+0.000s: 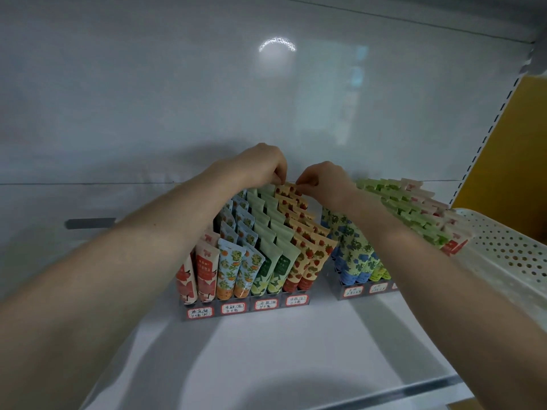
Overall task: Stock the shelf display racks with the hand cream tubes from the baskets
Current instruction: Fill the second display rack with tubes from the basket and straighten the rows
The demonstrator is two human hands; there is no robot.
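Note:
A clear tiered display rack stands on the white shelf, filled with rows of hand cream tubes: red floral, blue with oranges, green, and orange strawberry tubes. At the rack's back, my left hand and my right hand both pinch the top edge of the rearmost strawberry tube. Both forearms reach over the rack. A second rack to the right holds blue-flowered, green and pink tubes.
A white perforated basket sits at the right edge of the shelf. The shelf's back panel rises just behind the racks. A grey label strip lies on the shelf at left. The shelf's front lip runs below.

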